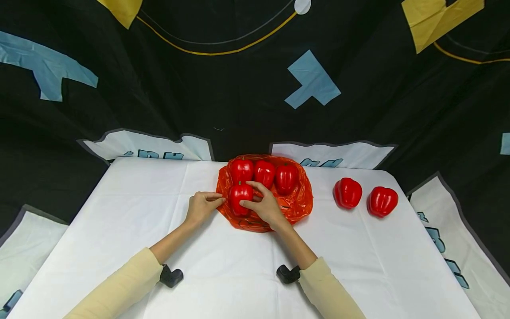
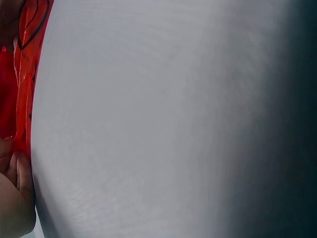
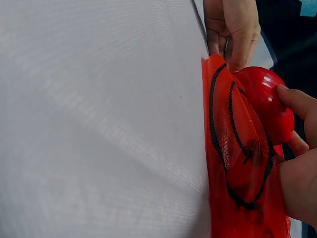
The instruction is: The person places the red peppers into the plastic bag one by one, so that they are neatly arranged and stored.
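An orange-red plastic bag (image 1: 303, 204) lies on the white table, its mouth spread wide. Inside it, along the far side, sit three red bell peppers (image 1: 286, 179). My right hand (image 1: 268, 207) grips another red bell pepper (image 1: 240, 195) at the bag's near left, thumb on one side and fingers on the other. With thumb and fingertips my left hand (image 1: 202, 207) pinches the bag's left rim. The right wrist view shows the gripped pepper (image 3: 265, 96) beside the bag's side, which has black cord-like lines. Only part of the left hand (image 2: 15, 198) shows in the left wrist view.
Two more red bell peppers, one nearer the bag (image 1: 347, 193) and one farther right (image 1: 382, 202), lie on the white tabletop (image 1: 223, 274). A black patterned cloth (image 1: 239, 97) hangs behind the table. Black wrist devices (image 1: 171, 276) sit at both cuffs.
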A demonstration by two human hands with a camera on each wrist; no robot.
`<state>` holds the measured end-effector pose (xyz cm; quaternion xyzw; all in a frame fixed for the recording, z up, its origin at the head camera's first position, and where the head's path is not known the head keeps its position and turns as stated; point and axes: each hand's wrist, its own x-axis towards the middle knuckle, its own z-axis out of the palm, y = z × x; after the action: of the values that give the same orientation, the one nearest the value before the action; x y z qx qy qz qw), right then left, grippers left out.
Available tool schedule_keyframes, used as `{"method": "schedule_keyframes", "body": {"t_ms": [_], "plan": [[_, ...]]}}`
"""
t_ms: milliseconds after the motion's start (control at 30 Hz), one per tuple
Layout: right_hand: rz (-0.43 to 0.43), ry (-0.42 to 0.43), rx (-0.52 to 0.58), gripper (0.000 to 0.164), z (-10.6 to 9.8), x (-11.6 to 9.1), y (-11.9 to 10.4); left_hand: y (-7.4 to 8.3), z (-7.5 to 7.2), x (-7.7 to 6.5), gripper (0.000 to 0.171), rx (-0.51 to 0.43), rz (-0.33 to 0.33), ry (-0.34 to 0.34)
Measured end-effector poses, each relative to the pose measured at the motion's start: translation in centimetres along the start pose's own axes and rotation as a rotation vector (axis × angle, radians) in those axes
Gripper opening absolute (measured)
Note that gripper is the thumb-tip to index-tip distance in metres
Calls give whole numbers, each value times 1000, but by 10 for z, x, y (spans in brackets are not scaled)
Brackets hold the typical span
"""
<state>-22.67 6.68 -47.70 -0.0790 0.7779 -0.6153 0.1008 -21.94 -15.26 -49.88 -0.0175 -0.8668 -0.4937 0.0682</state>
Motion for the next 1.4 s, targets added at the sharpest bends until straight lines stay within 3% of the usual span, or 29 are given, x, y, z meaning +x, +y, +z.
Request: {"method": "schedule_keyframes", "body": {"t_ms": [1400], "plan": [[10,-1,-47,67,2,6,-3,-2,0,1,17,1,-16,-1]]}}
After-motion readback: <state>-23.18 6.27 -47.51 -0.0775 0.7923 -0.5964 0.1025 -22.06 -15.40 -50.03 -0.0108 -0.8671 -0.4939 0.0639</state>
